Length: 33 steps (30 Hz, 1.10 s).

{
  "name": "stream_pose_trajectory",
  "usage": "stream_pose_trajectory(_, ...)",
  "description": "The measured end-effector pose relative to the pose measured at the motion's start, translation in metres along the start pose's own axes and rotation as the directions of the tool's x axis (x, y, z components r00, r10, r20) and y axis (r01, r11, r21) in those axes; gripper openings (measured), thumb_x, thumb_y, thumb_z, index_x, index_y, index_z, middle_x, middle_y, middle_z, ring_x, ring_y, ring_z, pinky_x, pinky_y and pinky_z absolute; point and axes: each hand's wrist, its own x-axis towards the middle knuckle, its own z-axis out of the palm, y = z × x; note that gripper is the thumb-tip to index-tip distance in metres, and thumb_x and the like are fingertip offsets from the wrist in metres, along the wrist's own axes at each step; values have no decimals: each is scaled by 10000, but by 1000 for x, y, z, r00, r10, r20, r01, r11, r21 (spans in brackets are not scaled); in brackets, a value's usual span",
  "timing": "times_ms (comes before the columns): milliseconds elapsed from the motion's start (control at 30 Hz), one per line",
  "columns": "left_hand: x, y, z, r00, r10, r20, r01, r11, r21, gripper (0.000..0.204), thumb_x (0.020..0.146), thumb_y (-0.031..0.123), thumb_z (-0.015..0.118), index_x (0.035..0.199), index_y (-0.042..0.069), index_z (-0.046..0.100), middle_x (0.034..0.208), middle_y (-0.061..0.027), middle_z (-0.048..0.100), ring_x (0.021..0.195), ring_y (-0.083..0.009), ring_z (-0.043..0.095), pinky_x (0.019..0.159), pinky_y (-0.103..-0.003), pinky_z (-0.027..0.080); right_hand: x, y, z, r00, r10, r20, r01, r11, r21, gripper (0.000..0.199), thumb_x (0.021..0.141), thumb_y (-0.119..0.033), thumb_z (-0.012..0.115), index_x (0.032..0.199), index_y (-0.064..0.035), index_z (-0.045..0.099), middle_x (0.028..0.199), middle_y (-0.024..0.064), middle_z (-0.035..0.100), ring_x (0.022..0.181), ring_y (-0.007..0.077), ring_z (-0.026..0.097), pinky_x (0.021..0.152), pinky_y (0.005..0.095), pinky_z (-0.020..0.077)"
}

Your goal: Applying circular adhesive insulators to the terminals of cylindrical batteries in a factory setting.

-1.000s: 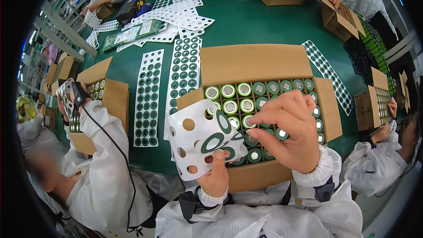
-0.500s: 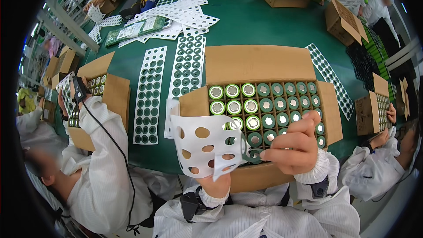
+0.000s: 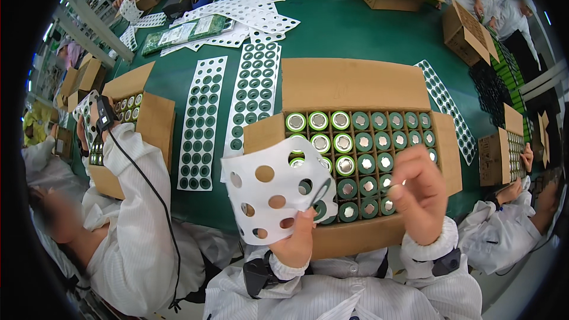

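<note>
My left hand (image 3: 296, 242) grips a white perforated sticker sheet (image 3: 261, 186), its thumb pressed on the front near the lower right corner. A dark green ring (image 3: 322, 192) stands partly off the sheet's right edge. The sheet covers the left part of an open cardboard box (image 3: 355, 86). In the box's divider grid, cylindrical battery cells stand upright. Those toward the left, such as one cell (image 3: 318, 120), show bare metal ends with bright green rims; others, like this cell (image 3: 364, 142), carry dark green rings. Above the box's right side my right hand (image 3: 419, 195) has its fingers curled in a pinch; what they hold, if anything, is hidden.
Ring sheets (image 3: 201, 124) lie on the green table (image 3: 338, 29) beyond the box. Farther back are a heap of used white sheets (image 3: 249, 15) and a plastic-wrapped pack (image 3: 186, 34). A co-worker at left handles another cell box (image 3: 157, 118); one at right works at a further box (image 3: 495, 157).
My right hand has moved right and up from the sheet's edge. The left hand has shifted the sheet slightly left, and its thumb now shows on the front.
</note>
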Motion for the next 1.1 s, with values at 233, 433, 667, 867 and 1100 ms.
stream_pose_trajectory(233,3,4,8,997,33,-74,-48,976,-213,317,862,30,528,1164,46,433,1012,-105,558,700,-168,580,457,-296,477,-4,24,-7,982,-164,92,173,980,-95,361,807,-32,579,1144,-37,451,1046,92,553,925,198,512,849,332,301)
stream_pose_trajectory(433,0,-12,0,975,127,-181,-169,955,-245,409,888,25,486,1275,95,375,1201,-86,495,1031,-201,525,798,-381,496,-22,48,-15,933,18,360,250,686,-683,696,676,-249,752,1261,-115,400,1085,74,562,1152,257,398,892,441,213)
stream_pose_trajectory(667,6,-6,4,954,-5,-298,-78,961,-267,269,933,188,462,1177,76,450,980,-73,586,699,-160,581,448,-301,480,-22,40,-16,859,130,496,354,550,-757,604,711,-358,703,1231,-177,455,1164,-24,555,1162,249,402,895,493,220)
stream_pose_trajectory(867,5,-7,8,944,-13,-330,-80,961,-266,303,931,175,464,1209,64,422,996,-87,579,748,-172,594,504,-286,503,-21,44,-15,817,-6,576,504,494,-709,605,760,-472,611,1280,-212,448,1237,-89,524,1135,230,415,892,457,248)
stream_pose_trajectory(1100,3,-19,-1,979,73,-190,-115,968,-221,404,916,89,447,1299,21,340,1232,-94,480,1058,-209,517,857,-359,452,-18,48,-17,803,48,594,491,510,-706,604,807,-516,533,1313,-214,401,1098,-61,604,1130,229,441,906,481,243)
